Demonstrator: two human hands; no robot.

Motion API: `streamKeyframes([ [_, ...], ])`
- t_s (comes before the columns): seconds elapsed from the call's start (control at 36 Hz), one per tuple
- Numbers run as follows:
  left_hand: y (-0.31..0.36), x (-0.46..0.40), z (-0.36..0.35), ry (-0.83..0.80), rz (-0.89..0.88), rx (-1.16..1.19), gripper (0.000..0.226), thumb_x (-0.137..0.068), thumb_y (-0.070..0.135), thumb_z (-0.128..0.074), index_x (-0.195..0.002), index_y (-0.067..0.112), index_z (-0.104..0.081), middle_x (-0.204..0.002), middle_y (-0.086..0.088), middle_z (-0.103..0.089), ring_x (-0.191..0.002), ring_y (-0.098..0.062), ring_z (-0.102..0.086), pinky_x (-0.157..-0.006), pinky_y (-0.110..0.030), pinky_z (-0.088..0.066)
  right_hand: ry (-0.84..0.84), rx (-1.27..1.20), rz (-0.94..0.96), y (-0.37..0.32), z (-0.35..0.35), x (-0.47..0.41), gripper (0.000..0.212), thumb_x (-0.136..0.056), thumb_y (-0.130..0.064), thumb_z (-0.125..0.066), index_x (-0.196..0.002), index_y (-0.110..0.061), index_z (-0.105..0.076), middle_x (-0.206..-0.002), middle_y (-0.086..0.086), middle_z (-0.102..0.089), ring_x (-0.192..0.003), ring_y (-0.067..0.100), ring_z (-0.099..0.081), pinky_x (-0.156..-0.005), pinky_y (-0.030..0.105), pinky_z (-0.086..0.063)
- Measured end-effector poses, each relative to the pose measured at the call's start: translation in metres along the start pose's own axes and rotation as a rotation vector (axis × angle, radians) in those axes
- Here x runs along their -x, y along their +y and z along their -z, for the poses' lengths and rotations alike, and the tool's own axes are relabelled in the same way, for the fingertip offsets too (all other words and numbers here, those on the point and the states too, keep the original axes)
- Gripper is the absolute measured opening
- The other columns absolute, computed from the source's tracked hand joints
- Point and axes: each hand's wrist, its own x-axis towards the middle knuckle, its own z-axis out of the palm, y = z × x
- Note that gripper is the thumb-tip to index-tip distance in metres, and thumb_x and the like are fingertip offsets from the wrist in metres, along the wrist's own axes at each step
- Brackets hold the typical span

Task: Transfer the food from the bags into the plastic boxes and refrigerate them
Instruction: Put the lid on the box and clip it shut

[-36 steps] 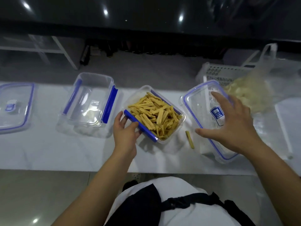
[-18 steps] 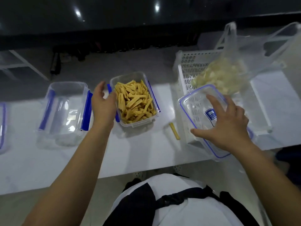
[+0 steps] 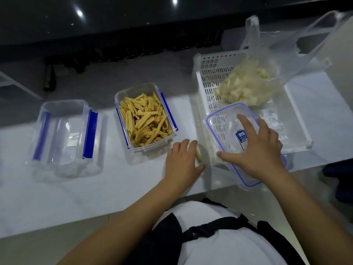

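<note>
Right hand (image 3: 261,150), fingers spread and nearly straight, lies flat on a clear lid (image 3: 227,131) with a blue seal; it presses rather than grips. Left hand (image 3: 183,161) rests on the counter (image 3: 114,188) with fingers loosely curled beside a loose yellow stick (image 3: 199,153); whether the fingertips pinch the stick cannot be told. A blue shield-shaped label (image 3: 241,138) on the lid carries white lettering too small to read. The lid leans on the near corner of a white perforated basket (image 3: 208,73) and overhangs the counter edge. In the basket lies a clear bag (image 3: 248,85) of pale food chunks, its handles standing up. Left of the basket, a box (image 3: 145,115) with blue clips is full of yellow strips. Farther left stands an empty box (image 3: 65,131), also with blue clips, a small pale sticker on its base, blank as far as can be seen. Both boxes are uncovered.
</note>
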Motion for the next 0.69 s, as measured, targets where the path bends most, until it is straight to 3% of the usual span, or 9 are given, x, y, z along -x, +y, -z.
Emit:
streamKeyframes([
  [0.11, 0.004, 0.002, -0.005, 0.064, -0.029, -0.005, 0.061, -0.085, 0.047, -0.068, -0.137, 0.021, -0.049, -0.133, -0.002, -0.056, -0.117, -0.027, -0.051, -0.093, -0.037, -0.040, -0.018, 0.018, -0.003, 0.001, -0.002, -0.001, 0.120, -0.051, -0.088, -0.060, -0.152, -0.051, -0.007, -0.164, 0.012, -0.011, -0.143, 0.041, -0.018, -0.114, 0.058, -0.019],
  [0.25, 0.004, 0.010, 0.003, 0.076, -0.047, 0.075, 0.061, -0.086, 0.045, -0.067, -0.141, 0.023, -0.049, -0.138, 0.001, -0.054, -0.119, -0.024, -0.050, -0.097, -0.034, -0.040, -0.015, 0.047, 0.016, -0.002, -0.007, 0.001, 0.122, -0.042, -0.093, -0.042, -0.151, -0.053, -0.005, -0.163, 0.011, -0.009, -0.143, 0.039, -0.016, -0.114, 0.057, -0.017],
  [0.36, -0.005, 0.022, 0.042, 0.229, -0.066, 0.230, 0.063, -0.083, 0.046, -0.075, -0.138, 0.026, -0.052, -0.136, 0.004, -0.056, -0.123, -0.018, -0.046, -0.101, -0.032, -0.039, -0.014, 0.027, 0.025, -0.002, -0.006, -0.001, 0.121, -0.045, -0.092, -0.051, -0.150, -0.054, -0.005, -0.163, 0.010, -0.010, -0.142, 0.040, -0.016, -0.113, 0.058, -0.018],
  [0.5, -0.046, 0.016, 0.105, 0.426, 0.120, 0.276, 0.065, -0.079, 0.050, -0.074, -0.136, 0.035, -0.048, -0.134, 0.009, -0.057, -0.121, -0.011, -0.042, -0.095, -0.034, -0.040, -0.013, 0.043, 0.029, -0.003, -0.004, 0.000, 0.119, -0.052, -0.084, -0.065, -0.151, -0.053, -0.006, -0.163, 0.009, -0.010, -0.142, 0.038, -0.017, -0.113, 0.057, -0.020],
  [0.58, -0.069, 0.000, 0.127, 0.431, 0.235, 0.238, 0.069, -0.077, 0.049, -0.079, -0.137, 0.036, -0.048, -0.135, 0.005, -0.057, -0.126, -0.020, -0.045, -0.094, -0.037, -0.042, -0.011, 0.074, 0.056, -0.007, 0.001, 0.001, 0.120, -0.053, -0.084, -0.065, -0.151, -0.052, -0.004, -0.163, 0.011, -0.011, -0.142, 0.039, -0.017, -0.112, 0.057, -0.021],
  [0.69, -0.088, -0.023, 0.143, 0.364, 0.242, 0.232, 0.069, -0.078, 0.048, -0.080, -0.138, 0.041, -0.045, -0.139, 0.003, -0.056, -0.133, -0.026, -0.041, -0.101, -0.051, -0.044, -0.007, 0.088, 0.093, -0.019, 0.010, 0.001, 0.119, -0.054, -0.082, -0.066, -0.152, -0.053, -0.004, -0.162, 0.012, -0.013, -0.143, 0.039, -0.016, -0.113, 0.057, -0.019],
])
